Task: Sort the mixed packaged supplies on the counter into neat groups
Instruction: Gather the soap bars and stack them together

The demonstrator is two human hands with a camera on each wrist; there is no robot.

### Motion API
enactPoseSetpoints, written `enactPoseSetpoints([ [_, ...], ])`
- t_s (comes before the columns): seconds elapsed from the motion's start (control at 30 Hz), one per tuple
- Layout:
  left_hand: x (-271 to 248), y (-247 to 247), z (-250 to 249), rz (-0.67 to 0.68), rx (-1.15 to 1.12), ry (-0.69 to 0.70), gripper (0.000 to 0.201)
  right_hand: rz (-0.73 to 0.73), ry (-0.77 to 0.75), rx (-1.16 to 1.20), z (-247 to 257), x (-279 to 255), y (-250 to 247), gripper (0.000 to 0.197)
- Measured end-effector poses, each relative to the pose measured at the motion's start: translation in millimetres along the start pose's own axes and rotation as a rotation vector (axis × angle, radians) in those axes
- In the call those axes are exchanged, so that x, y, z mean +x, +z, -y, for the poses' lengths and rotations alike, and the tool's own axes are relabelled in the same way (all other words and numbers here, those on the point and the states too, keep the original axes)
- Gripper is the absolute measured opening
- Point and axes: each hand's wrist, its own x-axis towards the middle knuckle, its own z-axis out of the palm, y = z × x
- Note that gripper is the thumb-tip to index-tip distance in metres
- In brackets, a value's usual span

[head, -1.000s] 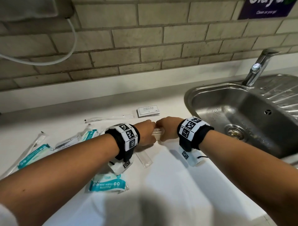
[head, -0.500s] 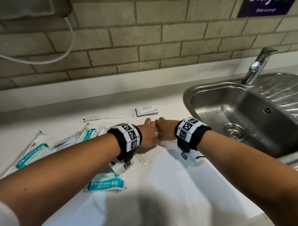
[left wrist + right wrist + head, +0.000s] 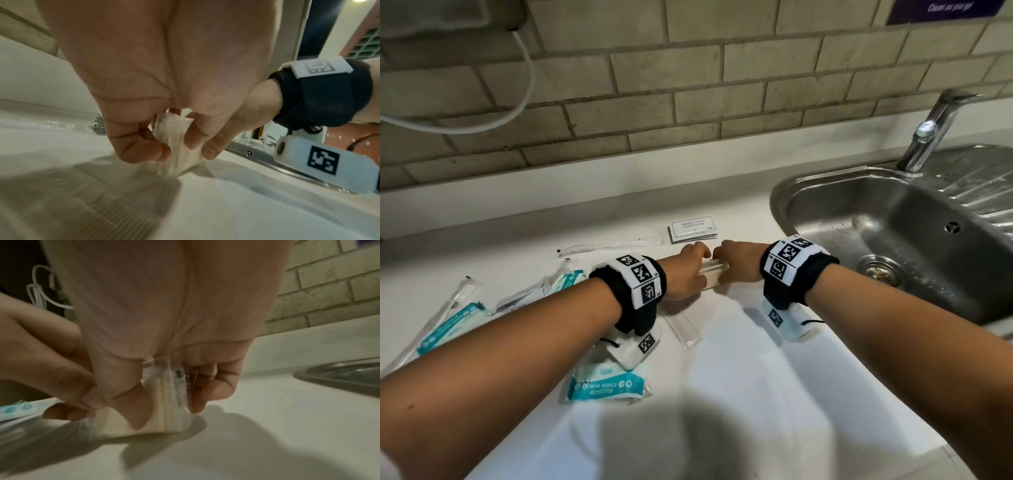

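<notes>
Both hands hold one small stack of clear plastic packets [image 3: 711, 277] standing on edge on the white counter [image 3: 756, 394]. My left hand [image 3: 690, 270] pinches its left end, thumb and fingers curled round the clear packets [image 3: 174, 146]. My right hand [image 3: 736, 265] pinches the right end of the clear packets [image 3: 172, 399]. Behind the hands lies a stack of white shampoo sachets [image 3: 693, 229]. One clear packet [image 3: 685, 329] lies flat near my left wrist. A teal mini wipes pack [image 3: 607, 383] lies under my left forearm.
More teal wipes packs [image 3: 448, 327] and long clear-wrapped items [image 3: 609, 245] are scattered at the left. A steel sink [image 3: 914, 240] with a tap [image 3: 931, 130] takes up the right. A brick wall [image 3: 688, 85] backs the counter, with a white cable [image 3: 524, 85] at upper left.
Both hands have kept hold of the clear packet stack and shifted slightly away from me, toward the shampoo sachets. Nothing else has moved.
</notes>
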Motion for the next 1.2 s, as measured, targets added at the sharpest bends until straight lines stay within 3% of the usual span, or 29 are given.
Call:
enactPoseSetpoints([
  [0.2, 4, -18, 13, -0.015, -0.16, -0.046, 0.05, 0.025, -0.007, 0.115, -7, 11, -16, 0.033],
  [0.5, 36, -28, 34, -0.022, -0.245, -0.142, 0.032, 0.092, 0.138, 0.402, -16, 38, -22, 0.032],
  [0.7, 43, -30, 38, -0.044, -0.187, -0.159, 0.03, 0.157, 0.187, 0.414, -19, 53, -24, 0.032],
  [0.83, 49, -31, 41, -0.05, -0.22, -0.19, 0.026, 0.152, 0.22, 0.391, -19, 54, -27, 0.007],
  [1.03, 50, -36, 34, -0.061, -0.116, -0.194, 0.023, 0.158, 0.264, 0.356, -17, 59, -28, 0.016],
  [1.2, 49, -38, 30, -0.083, -0.039, -0.188, 0.027, 0.117, 0.289, 0.323, -16, 55, -29, 0.012],
])
